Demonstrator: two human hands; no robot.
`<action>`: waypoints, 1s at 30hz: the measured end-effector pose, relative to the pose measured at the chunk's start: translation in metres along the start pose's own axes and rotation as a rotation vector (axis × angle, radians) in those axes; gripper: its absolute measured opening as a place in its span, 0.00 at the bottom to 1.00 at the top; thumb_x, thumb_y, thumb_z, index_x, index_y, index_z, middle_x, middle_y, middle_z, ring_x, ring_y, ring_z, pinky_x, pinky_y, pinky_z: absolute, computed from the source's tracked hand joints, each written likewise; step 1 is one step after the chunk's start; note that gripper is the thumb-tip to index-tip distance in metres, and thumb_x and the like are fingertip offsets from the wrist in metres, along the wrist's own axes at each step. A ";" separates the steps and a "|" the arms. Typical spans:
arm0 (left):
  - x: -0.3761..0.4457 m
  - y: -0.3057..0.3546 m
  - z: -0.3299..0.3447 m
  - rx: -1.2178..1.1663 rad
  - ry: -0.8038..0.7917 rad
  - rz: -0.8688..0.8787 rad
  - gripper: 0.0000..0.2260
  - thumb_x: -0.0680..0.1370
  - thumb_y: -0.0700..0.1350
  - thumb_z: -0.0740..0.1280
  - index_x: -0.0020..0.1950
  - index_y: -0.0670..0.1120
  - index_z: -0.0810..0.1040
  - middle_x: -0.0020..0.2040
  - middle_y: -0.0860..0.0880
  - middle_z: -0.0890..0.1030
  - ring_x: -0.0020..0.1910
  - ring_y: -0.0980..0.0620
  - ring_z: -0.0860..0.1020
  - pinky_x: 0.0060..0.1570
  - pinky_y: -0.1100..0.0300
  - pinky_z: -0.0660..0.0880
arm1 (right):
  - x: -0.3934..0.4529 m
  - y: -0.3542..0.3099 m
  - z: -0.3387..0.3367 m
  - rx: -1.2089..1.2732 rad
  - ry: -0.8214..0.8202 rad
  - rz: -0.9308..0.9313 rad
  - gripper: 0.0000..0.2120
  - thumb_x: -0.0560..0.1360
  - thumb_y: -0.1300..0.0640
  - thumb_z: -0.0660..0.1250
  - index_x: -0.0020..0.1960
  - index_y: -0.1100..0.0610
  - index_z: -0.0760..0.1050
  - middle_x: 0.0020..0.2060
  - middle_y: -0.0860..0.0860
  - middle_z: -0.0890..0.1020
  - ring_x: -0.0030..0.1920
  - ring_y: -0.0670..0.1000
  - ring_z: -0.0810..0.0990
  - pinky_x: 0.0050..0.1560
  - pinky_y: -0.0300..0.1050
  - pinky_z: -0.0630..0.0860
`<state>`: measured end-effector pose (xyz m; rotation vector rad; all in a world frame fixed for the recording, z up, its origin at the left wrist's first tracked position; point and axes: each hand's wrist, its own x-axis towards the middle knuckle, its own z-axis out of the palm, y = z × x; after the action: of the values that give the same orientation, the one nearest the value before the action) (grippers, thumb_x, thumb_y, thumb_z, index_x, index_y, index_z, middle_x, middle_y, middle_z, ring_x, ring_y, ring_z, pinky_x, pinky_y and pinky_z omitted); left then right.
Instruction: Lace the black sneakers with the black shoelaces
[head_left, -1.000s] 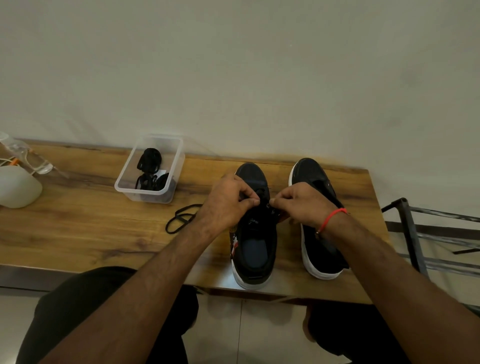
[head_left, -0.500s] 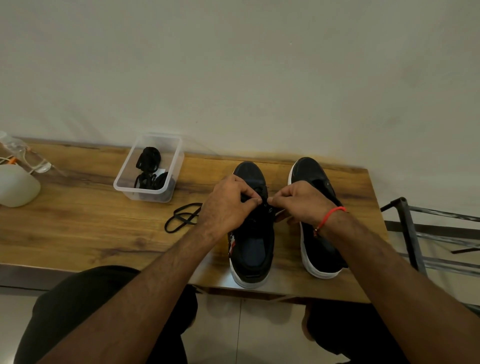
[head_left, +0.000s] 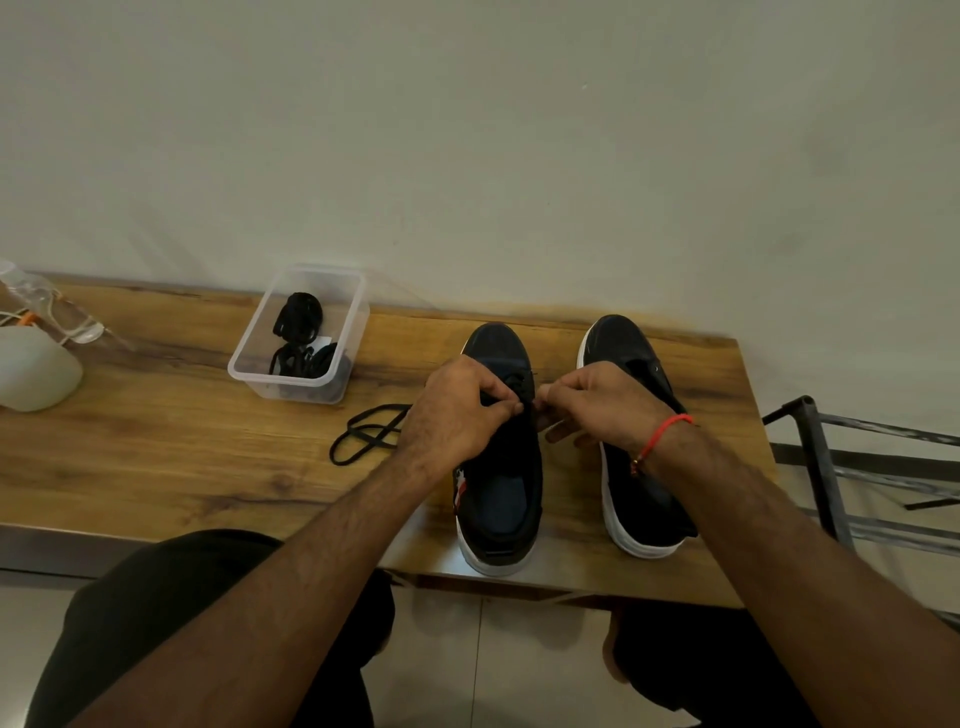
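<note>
Your left hand (head_left: 457, 413) sits over the left sneaker (head_left: 501, 467), fingers curled, thumb & forefinger pinched together at the eyelet area. Your right hand (head_left: 605, 405) mirrors it from the other side, fingertips pinched too, w/ a red thread band (head_left: 662, 436) on the wrist. Both pinches meet over the shoe's throat, presumably on the black shoelace (head_left: 519, 387), but black on black there, so what each pinch actually clamps can't be made out, nor how many eyelets are threaded. The hands cover most of the tongue.

Left sneaker stands upright on the wooden table (head_left: 156, 441), toe to the wall, heel at the near edge; opening & white sole show. Right sneaker (head_left: 639, 467) stands just beside it, parallel, apart from it; your right wrist & forearm hide part of its middle, lacing unclear.

A loose loop of lace (head_left: 366, 434) lies on the table left of your left hand; its far end runs behind the hand. Further back-left, a clear plastic box (head_left: 298, 376) holds more black bundled laces. At the far left edge, a white rounded object (head_left: 36, 366) & a clear bottle (head_left: 31, 296), both cut off. Metal rack (head_left: 831, 467) to the right, partly out of frame.
</note>
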<state>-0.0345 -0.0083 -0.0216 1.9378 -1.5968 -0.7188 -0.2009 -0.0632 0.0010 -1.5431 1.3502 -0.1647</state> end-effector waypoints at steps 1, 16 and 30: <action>0.001 -0.001 0.000 -0.016 -0.005 -0.002 0.04 0.77 0.47 0.74 0.50 0.50 0.87 0.40 0.65 0.72 0.42 0.68 0.72 0.51 0.64 0.74 | 0.000 0.001 0.001 -0.039 -0.003 -0.016 0.08 0.82 0.54 0.65 0.53 0.54 0.82 0.45 0.49 0.86 0.45 0.47 0.85 0.42 0.41 0.80; 0.012 -0.011 -0.012 -0.061 -0.061 -0.137 0.15 0.71 0.52 0.80 0.43 0.58 0.72 0.56 0.52 0.76 0.58 0.49 0.75 0.54 0.50 0.77 | 0.006 -0.007 -0.009 0.769 0.233 -0.104 0.07 0.81 0.64 0.60 0.44 0.59 0.71 0.44 0.59 0.86 0.47 0.59 0.86 0.47 0.53 0.83; 0.007 -0.006 -0.019 0.084 -0.198 -0.226 0.24 0.73 0.46 0.75 0.59 0.60 0.65 0.70 0.51 0.64 0.66 0.48 0.64 0.69 0.39 0.66 | 0.003 0.003 -0.003 -0.716 0.012 -0.470 0.11 0.80 0.55 0.67 0.62 0.55 0.80 0.55 0.51 0.83 0.56 0.50 0.80 0.60 0.46 0.77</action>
<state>-0.0161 -0.0133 -0.0123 2.1904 -1.5576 -0.9750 -0.2042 -0.0672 -0.0017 -2.4550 1.0796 0.0314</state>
